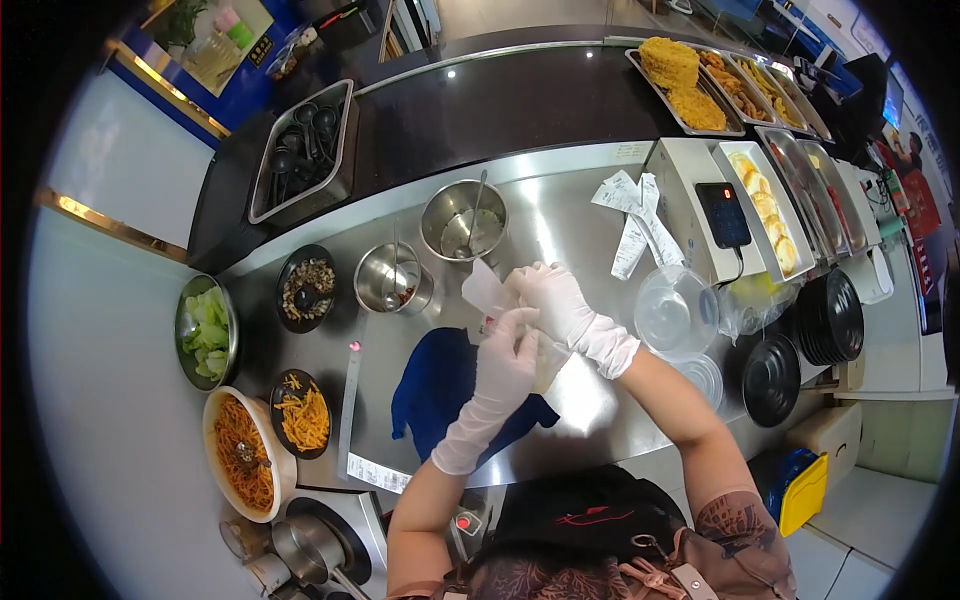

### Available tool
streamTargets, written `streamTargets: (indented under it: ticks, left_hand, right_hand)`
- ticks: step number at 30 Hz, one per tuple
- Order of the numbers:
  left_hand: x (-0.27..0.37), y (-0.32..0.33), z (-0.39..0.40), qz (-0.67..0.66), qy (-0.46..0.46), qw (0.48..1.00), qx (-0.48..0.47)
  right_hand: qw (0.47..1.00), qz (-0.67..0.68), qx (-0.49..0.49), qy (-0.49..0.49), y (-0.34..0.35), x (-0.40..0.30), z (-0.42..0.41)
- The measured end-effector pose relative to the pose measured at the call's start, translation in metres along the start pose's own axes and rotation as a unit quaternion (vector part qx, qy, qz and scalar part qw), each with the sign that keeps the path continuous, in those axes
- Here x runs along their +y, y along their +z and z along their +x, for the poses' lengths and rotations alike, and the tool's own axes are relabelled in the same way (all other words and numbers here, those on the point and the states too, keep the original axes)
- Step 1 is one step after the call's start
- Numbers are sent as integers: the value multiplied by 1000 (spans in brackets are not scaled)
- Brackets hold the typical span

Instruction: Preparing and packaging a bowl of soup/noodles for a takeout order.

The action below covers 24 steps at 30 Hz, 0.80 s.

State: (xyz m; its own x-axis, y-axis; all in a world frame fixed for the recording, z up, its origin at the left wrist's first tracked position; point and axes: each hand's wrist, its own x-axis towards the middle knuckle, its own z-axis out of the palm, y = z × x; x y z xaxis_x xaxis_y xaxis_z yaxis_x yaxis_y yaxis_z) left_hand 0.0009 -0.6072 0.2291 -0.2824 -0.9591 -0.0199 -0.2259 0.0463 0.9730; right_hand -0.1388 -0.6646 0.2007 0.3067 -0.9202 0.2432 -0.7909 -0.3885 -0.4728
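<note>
Both my hands wear white gloves and meet over the steel worktop [592,405]. They hold a thin whitish, translucent paper or plastic bag [480,288] with a small red print. My right hand [555,304] has its fingers curled on the bag's upper part. Just below, my left hand [506,360] pinches it between thumb and fingers. The bag's lower end [553,365] hangs beneath the hands; its contents cannot be made out. A crumpled dark blue cloth [435,375] lies under my left hand and wrist.
Two steel pots [450,217] [367,277] with ladles stand beyond my hands. At left are bowls of lettuce [206,330] and orange shreds [244,457]. Receipts [637,225], clear plastic containers [675,311] and black plates [772,379] lie right. A ladle bin [304,154] stands far left.
</note>
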Motion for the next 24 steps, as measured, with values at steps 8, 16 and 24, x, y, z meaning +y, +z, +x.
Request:
streamTargets:
  ticks: [8, 16, 24]
  left_hand:
    - [-13, -14, -1, -8, 8, 1000, 25]
    - [15, -22, 20, -121, -87, 987, -69]
    - [38, -11, 16, -128, -89, 984, -88]
  right_hand:
    - [993, 40, -7, 108, -12, -25, -16]
    - [686, 651, 65, 318, 14, 2, -22]
    - [582, 783, 60, 210, -12, 9, -31]
